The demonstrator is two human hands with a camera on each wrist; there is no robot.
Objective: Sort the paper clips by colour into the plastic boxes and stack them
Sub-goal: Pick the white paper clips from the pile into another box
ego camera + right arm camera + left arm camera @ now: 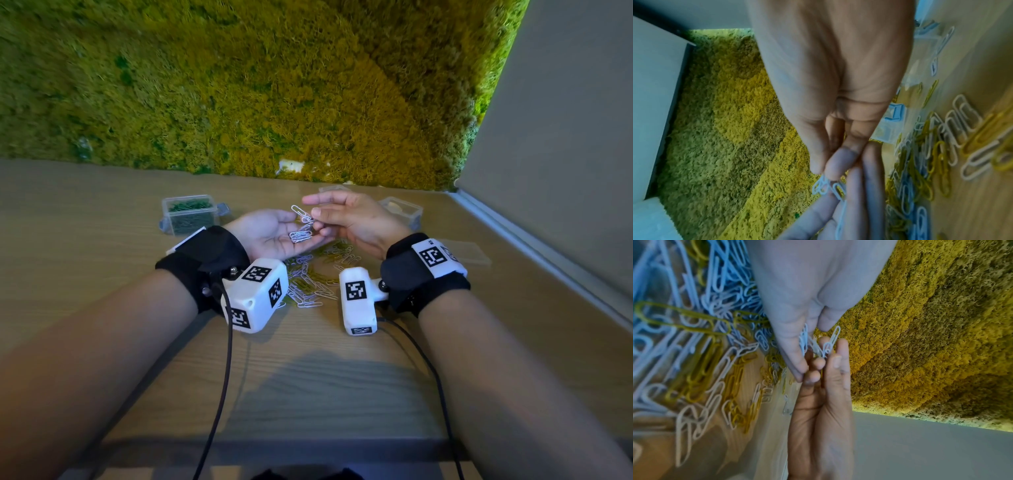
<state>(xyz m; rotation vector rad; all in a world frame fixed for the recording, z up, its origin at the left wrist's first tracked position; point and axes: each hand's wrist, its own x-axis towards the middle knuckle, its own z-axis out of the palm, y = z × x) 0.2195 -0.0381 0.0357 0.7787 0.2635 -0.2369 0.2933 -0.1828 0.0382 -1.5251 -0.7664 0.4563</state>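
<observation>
Our left hand (274,236) lies palm up, fingers relaxed, cradling a small bunch of white paper clips (301,235). Our right hand (346,216) pinches one white clip (300,212) at the top of that bunch, its long axis tilting up and left. The mixed white-and-yellow pile (311,281) lies on the surface (102,267) just below both hands; the empty plastic box (400,209) sits nearer our right.
</observation>
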